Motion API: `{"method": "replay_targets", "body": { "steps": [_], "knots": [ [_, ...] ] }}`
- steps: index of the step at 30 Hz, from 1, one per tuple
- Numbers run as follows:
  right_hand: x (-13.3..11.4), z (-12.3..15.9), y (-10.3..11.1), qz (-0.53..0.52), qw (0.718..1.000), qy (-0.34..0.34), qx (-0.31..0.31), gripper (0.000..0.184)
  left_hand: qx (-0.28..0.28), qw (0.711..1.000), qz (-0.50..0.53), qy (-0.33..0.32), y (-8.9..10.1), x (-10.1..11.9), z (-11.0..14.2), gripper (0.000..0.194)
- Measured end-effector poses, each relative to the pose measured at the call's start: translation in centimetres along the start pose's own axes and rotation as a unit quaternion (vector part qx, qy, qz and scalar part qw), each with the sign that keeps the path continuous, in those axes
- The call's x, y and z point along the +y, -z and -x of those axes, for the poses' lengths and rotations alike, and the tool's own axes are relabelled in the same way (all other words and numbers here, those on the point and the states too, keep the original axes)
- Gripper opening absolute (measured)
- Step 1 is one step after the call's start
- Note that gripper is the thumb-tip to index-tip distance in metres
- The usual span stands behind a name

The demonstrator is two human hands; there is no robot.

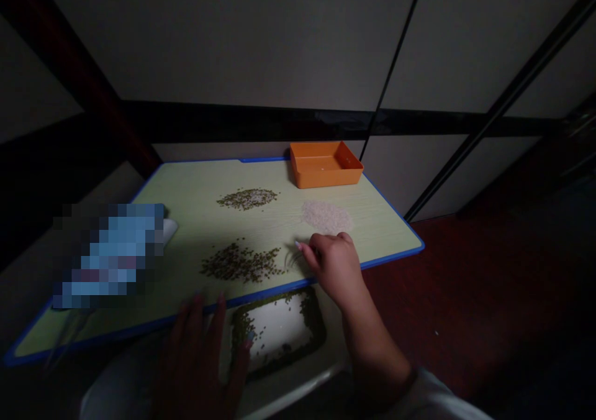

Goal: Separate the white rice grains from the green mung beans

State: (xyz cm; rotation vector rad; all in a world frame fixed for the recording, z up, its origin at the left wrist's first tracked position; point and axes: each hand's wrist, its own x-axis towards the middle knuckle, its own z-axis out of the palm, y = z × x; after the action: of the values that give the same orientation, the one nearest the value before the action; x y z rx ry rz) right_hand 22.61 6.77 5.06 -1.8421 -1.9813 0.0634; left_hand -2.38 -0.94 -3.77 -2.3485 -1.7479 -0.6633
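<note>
My right hand (336,264) is closed above the near edge of the board, with blurred thin curved prongs, apparently tweezers (292,260), reaching out left from its fingers. Their tips are close to a mixed pile of green beans and pale grains (242,263). Just beyond my right knuckles lies a heap of white rice-like grains (326,216). My left hand (200,351) is dim and blurred, fingers spread at the board's near edge. It overlaps the left side of a white tray (279,327), which has green beans along its walls.
An orange open box (328,176) stands at the board's far edge. A second mixed pile (248,199) lies at mid-board. On the left is a pixelated blue item (116,246), with a blurred thin two-pronged object (67,339) below. The yellow board (186,184) has blue edging; wall panels rise behind.
</note>
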Motion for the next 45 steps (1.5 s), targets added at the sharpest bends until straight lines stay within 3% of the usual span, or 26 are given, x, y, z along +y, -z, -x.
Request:
{"method": "replay_targets", "body": {
  "steps": [8, 14, 23, 31, 37, 45],
  "knots": [
    [0.1, 0.5, 0.3, -0.001, 1.0, -0.006, 0.021, 0.03, 0.0, 0.999, 0.019, 0.037, 0.4, 0.6, 0.0, 0.084],
    [0.1, 0.7, 0.2, -0.005, 1.0, 0.017, 0.001, 0.029, 0.008, 0.999, 0.023, 0.024, 0.3, 0.6, -0.2, 0.085],
    [0.2, 0.3, 0.4, 0.021, 1.0, -0.023, 0.006, 0.03, 0.011, 1.0, 0.02, 0.022, 0.4, 0.9, -0.3, 0.085],
    [0.1, 0.3, 0.1, -0.009, 1.0, 0.0, 0.001, 0.032, 0.015, 0.999, 0.025, 0.015, 0.4, 0.8, -0.2, 0.083],
    [0.3, 0.5, 0.2, -0.036, 0.999, 0.016, 0.026, 0.033, -0.012, 0.999, 0.02, 0.033, 0.3, 0.8, -0.1, 0.079],
    [0.4, 0.5, -0.2, -0.022, 0.999, 0.025, -0.003, 0.032, -0.003, 0.999, 0.026, 0.035, 0.6, 1.1, -0.2, 0.077]
  ]
}}
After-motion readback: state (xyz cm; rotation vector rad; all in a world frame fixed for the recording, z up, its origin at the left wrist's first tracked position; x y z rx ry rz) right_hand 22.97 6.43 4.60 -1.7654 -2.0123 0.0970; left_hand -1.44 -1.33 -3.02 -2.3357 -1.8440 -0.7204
